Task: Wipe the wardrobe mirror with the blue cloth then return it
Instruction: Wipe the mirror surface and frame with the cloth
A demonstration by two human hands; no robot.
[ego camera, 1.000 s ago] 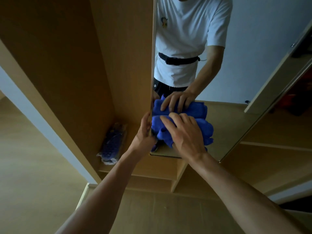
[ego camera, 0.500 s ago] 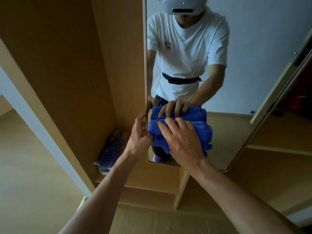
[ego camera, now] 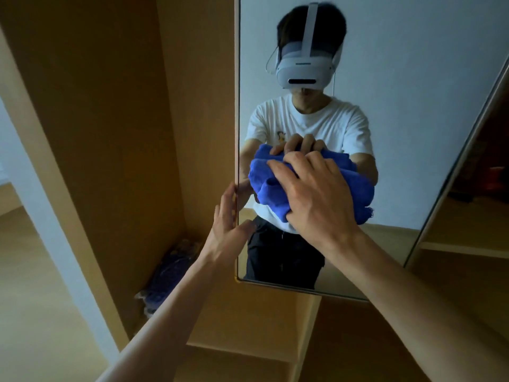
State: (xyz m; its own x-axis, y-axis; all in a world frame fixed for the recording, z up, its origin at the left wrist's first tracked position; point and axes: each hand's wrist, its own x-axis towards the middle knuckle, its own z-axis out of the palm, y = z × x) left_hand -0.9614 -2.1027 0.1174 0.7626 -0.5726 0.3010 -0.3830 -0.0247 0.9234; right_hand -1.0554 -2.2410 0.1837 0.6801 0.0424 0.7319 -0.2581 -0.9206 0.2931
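Observation:
The wardrobe mirror hangs upright in front of me, its left edge free. A bunched blue cloth lies against the glass at mid height. My right hand covers the cloth and presses it to the mirror, fingers curved over the bunch. My left hand holds the mirror's left edge, with the fingers behind it and the thumb on the front. The glass reflects both hands, the cloth and a person in a white shirt.
Left of the mirror the wooden wardrobe compartment stands open, with a plastic-wrapped bluish bundle on its floor. Wooden shelves lie right of the mirror and a shelf divider stands below it. Pale floor lies at the left.
My right hand has carried the cloth up the glass from near the mirror's bottom to mid height. The left hand slid up the edge, and my view tilted upward.

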